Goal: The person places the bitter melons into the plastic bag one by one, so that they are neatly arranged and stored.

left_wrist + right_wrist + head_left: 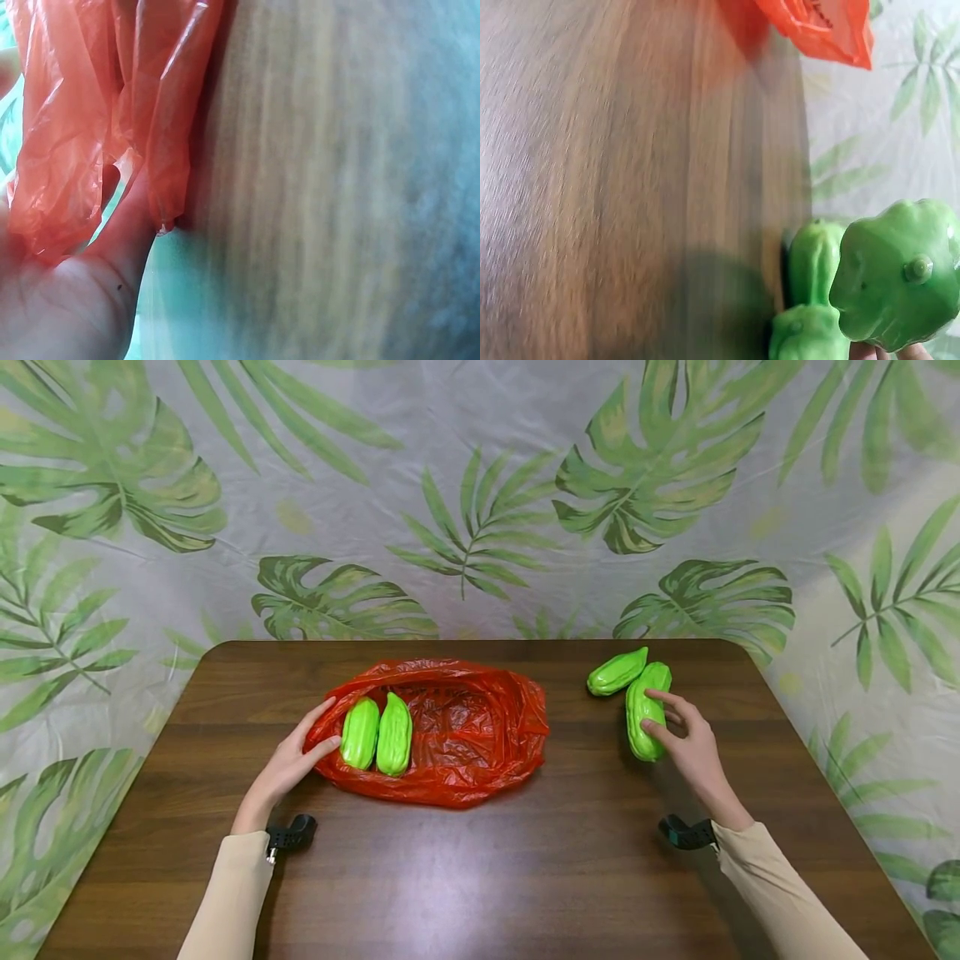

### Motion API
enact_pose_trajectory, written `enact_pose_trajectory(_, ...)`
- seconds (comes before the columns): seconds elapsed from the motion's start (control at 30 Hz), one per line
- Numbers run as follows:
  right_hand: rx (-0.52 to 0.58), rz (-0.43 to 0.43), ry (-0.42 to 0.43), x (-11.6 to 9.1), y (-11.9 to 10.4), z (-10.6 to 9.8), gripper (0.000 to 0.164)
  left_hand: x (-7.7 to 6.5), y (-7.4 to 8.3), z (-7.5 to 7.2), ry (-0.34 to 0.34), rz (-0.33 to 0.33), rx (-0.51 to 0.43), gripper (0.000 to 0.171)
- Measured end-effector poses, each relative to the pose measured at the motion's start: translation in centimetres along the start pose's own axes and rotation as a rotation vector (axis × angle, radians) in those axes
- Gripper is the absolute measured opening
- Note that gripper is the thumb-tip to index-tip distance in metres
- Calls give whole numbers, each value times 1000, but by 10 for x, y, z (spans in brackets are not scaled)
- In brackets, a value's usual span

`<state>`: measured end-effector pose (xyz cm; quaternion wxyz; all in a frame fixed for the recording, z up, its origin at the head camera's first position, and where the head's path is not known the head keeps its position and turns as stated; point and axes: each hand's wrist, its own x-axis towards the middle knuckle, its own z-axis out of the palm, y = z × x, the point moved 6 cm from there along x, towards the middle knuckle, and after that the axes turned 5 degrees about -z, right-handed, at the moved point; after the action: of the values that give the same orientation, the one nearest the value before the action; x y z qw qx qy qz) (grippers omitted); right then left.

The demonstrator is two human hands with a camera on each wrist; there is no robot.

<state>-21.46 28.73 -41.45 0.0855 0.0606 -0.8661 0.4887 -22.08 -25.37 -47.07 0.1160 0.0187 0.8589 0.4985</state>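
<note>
A red plastic bag (465, 789) lies with its mouth spread, and two green ribbed gourds (394, 735) sit side by side in its left part. At the bag's left rim, my left hand (288, 760) holds the thin plastic, which bunches around the thumb in the left wrist view. Over on the right, my right hand (690, 747) grips another green ribbed gourd (643, 722) between thumb and fingers. The right wrist view shows that gourd (900, 277) end-on, raised, its stem nub facing the camera. Beside it, a pointed gourd (617, 672) rests on the table; some overlap hides what lies behind.
The brown wooden table (480, 877) ends at a back edge against a leaf-printed cloth (480, 485). Black straps with small devices (296, 833) are worn on both wrists.
</note>
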Motion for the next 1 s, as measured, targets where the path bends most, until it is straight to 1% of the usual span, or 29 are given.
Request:
enact_pose_trajectory(0.23, 3, -9, -19, 4, -8, 14, 49, 0, 0, 0, 1, 0, 1, 69)
enact_pose_trajectory(0.43, 42, -6, -52, 7, -16, 26, 49, 1, -1, 0, 9, 11, 5, 68)
enact_pose_trajectory(0.6, 61, -35, -75, 10, -25, 35, 49, 1, -2, 0, 16, 27, 5, 67)
enact_pose_trajectory(0.8, 92, -68, -106, 14, -35, 45, 47, 1, -2, 0, 13, 18, 7, 68)
enact_pose_trajectory(1.0, 145, -100, -111, 18, -47, 54, 47, 2, -2, 0, 15, 16, 17, 68)
